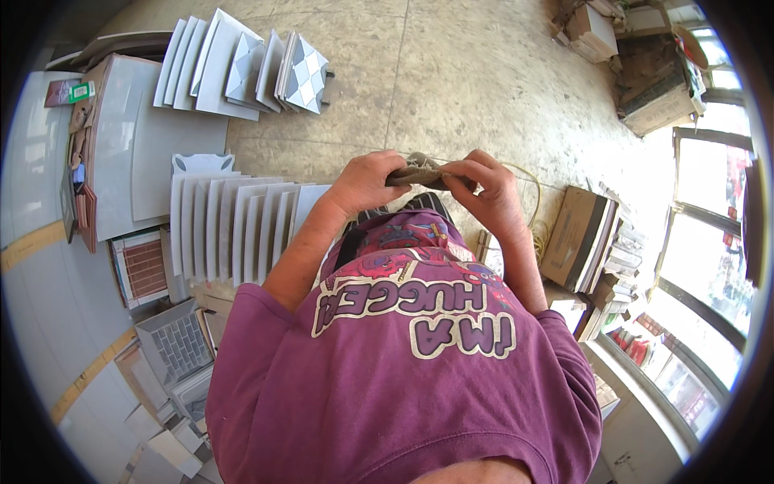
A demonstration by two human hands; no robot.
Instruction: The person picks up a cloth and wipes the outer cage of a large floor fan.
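Held in front of my body is a bunched brownish-grey cloth [421,174], stretched between my two hands. My left hand [367,182] is closed around its left end. On the other side, my right hand [486,190] pinches the right end between thumb and fingers. The cloth looks rolled or folded, with a frayed upper edge. Parts of both ends are hidden inside my fingers.
Upright grey tiles [234,222] stand in a row close to my left, with more tiles [211,68] farther ahead. A cardboard box [574,235] and stacked tiles stand at my right, beside a yellow cord [538,211]. More boxes [657,97] sit far right, near windows.
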